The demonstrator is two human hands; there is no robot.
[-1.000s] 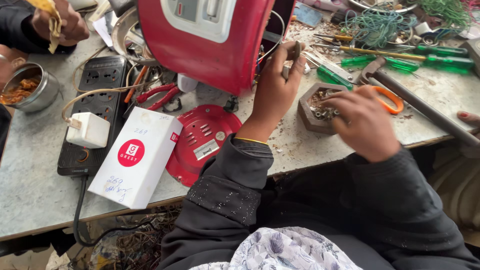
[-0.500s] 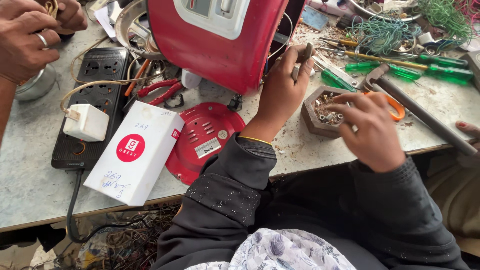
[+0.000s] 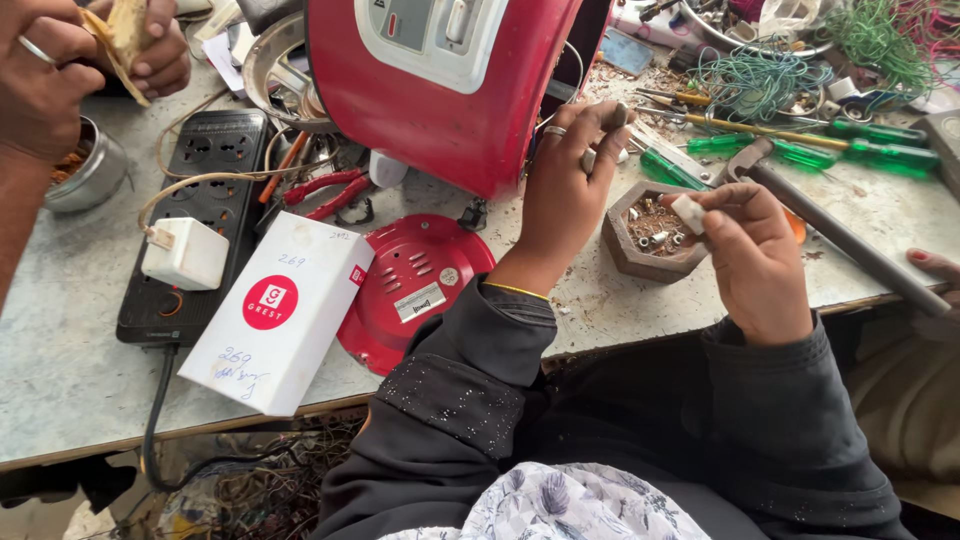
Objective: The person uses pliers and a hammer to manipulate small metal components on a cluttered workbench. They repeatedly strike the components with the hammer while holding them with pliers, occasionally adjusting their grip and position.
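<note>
Head view: the right hand (image 3: pixel 757 262) has lifted a small white part (image 3: pixel 688 213) from the hexagonal dish (image 3: pixel 628 252), pinching it, while the left hand (image 3: pixel 568 170) grips a thin tool (image 3: pixel 612 118) beside the red appliance (image 3: pixel 440 90).

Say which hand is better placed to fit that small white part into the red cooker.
Likely right. The right hand pinches the small white part above the hexagonal tray; the left hand is braced against the red cooker.

3 green screwdrivers (image 3: pixel 860 135), 1 hammer (image 3: pixel 840 235).
</note>
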